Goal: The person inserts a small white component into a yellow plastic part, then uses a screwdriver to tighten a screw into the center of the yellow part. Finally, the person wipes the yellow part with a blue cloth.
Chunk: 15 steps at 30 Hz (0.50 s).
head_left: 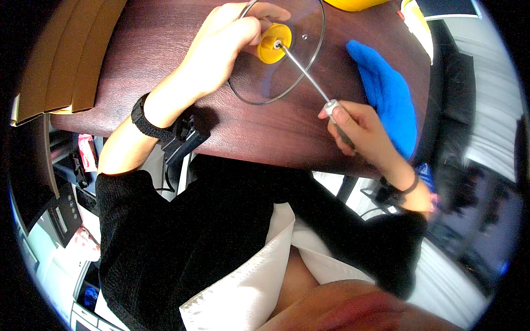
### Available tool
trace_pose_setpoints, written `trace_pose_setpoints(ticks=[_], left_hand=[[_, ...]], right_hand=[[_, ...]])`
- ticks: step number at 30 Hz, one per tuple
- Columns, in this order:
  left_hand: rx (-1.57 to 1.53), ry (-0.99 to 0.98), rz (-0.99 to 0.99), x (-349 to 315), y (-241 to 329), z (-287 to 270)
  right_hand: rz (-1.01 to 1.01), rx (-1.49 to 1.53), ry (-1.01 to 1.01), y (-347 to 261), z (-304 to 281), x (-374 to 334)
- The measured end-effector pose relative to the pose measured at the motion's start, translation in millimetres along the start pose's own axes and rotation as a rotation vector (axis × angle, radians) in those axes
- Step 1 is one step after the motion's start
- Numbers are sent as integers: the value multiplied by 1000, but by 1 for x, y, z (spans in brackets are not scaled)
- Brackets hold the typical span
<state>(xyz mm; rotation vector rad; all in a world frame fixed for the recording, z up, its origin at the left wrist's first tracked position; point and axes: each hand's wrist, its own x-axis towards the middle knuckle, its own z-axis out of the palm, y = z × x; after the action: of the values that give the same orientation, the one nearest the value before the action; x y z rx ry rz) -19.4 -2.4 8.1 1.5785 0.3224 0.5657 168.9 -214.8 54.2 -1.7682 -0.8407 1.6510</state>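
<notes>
My left hand (237, 38) is closed around a yellow knob (266, 51) at the middle of a clear glass lid with a thin metal rim (265, 102). A small metal vent hole (305, 37) shows in the glass. Part of the rim is hidden at the hand. In my right hand (359, 127) is a screwdriver with a grey-and-white handle (332, 108) and a long metal shaft (306, 76). Its shaft crosses over the lid's rim, and the tip meets the screw fitting (278, 43) in the knob's centre.
The dark reddish-brown table (160, 44) lies below. A blue cloth (389, 99) rests right of the lid, close to my right forearm. At the far edge sits a yellow rounded object (356, 3), partly cut off. Brown cardboard (72, 55) stands at the left.
</notes>
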Motion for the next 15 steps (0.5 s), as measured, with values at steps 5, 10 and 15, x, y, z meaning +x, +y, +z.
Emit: trace_pose_setpoints(ticks=[5,10,15], left_hand=[[36,20,7,1,2,2],[32,32,-58,5,13,-3],[31,22,-86,8,6,-14]], right_hand=[[80,313,-7,3,21,-5],[-119,-172,132,1,10,7],[-489,-773,416,-7,-15,6]])
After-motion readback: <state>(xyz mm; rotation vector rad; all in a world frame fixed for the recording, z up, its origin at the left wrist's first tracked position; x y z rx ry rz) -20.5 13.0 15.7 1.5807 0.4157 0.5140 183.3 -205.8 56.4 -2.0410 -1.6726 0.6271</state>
